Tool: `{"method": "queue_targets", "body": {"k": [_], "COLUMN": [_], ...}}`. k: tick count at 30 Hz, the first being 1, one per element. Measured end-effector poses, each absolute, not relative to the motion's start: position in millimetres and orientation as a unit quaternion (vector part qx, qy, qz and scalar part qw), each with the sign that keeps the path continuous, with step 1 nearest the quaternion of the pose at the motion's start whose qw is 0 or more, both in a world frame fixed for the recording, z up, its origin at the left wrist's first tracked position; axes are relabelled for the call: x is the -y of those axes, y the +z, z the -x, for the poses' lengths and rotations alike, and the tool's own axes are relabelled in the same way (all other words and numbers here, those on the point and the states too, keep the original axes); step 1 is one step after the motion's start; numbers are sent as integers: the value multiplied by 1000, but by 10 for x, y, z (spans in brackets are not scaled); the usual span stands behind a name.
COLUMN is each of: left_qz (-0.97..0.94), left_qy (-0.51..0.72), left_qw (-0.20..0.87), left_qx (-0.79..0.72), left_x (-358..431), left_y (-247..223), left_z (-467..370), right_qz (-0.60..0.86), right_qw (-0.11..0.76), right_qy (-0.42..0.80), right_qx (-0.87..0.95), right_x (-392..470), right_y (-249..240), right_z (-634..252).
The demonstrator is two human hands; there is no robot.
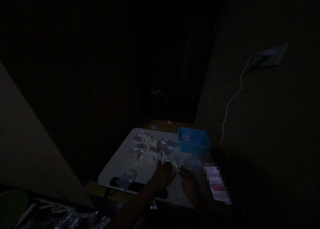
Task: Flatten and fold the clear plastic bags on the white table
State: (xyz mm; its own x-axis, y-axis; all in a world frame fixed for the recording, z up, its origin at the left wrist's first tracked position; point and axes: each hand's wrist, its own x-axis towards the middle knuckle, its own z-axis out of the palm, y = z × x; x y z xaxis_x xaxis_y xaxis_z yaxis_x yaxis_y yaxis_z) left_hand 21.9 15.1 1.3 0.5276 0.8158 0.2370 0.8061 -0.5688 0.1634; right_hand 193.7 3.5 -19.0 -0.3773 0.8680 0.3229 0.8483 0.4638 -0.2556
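Observation:
The scene is very dark. My left hand (pixel 163 175) is over the white table (pixel 117 162), palm down, its fingers spread near clear plastic bags (pixel 168 146). To its right, my right hand (pixel 188 180) also has its fingers apart, beside thin clear plastic (pixel 193 162). I see nothing held in either hand. More crumpled packets (pixel 146 157) lie beyond my left hand. One silvery packet (pixel 127 179) sits at the table's front left, partly over a dark slot.
A blue basket (pixel 195 150) with some plastic inside stands at the back right. A blurred pinkish packet (pixel 216 184) lies at the right edge. A white cable (pixel 226 112) hangs from the wall socket (pixel 271 57). Shiny wrappers (pixel 67 219) are at the lower left.

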Motion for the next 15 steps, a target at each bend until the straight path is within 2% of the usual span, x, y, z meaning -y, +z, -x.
{"method": "queue_targets", "body": {"k": [8,15], "left_qz": [-877,-878], "left_qy": [155,169], "left_qw": [-2,-13], "left_qx": [-454,-448], "left_x": [-185,-193], "left_y": [135,52], "left_z": [-238,-267], "right_qz": [501,530], "right_qw": [252,220], "right_qy": [-12,-15], "right_qx": [828,819], "right_x": [-5,-32], "right_y": [-359,-137], "right_z": [-2101,-1952]}}
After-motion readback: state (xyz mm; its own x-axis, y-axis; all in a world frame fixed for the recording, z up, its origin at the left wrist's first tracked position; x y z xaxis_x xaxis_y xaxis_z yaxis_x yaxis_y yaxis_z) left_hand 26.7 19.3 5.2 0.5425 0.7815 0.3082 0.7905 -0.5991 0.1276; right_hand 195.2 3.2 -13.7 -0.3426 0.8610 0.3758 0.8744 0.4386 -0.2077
